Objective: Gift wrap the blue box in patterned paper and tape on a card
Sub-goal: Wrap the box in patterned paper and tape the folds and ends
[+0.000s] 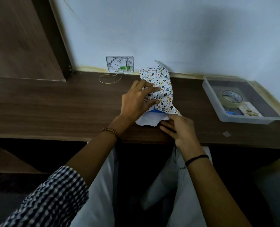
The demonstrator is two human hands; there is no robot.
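Head view, wrapping in progress. The box (157, 111) lies mid-desk, just short of the wall, under the paper (162, 84). Only a blue sliver shows at its 6 o'clock end, where the white underside of the sheet spills toward the desk edge.

The left hand (136, 102) lies on the box from 9 o'clock, fingers straight and spread, pressing the overlap flat and grasping nothing. The right hand (181, 130) meets the loose flap at 5 o'clock. Whether thumb and fingers pinch that flap or merely touch it cannot be told.

Handling, judged: the box looks light and rigid, so it should take firm downward pressure but may skid on the smooth top if pushed sideways. The paper is thin, creases readily, and the ragged flap edge suggests it tears easily. It is best held near a fold line with the box pinned from above, not dragged by a corner. The 12 o'clock end stands up unfolded.

Surface: a dark wood-grain desk (54, 104), narrow, set against a pale wall (168, 30). At 3 o'clock, well apart, a clear tray (244, 121) holds the tape (229, 104) and card (250, 109). A wall plate (119, 64) sits at 11 o'clock.
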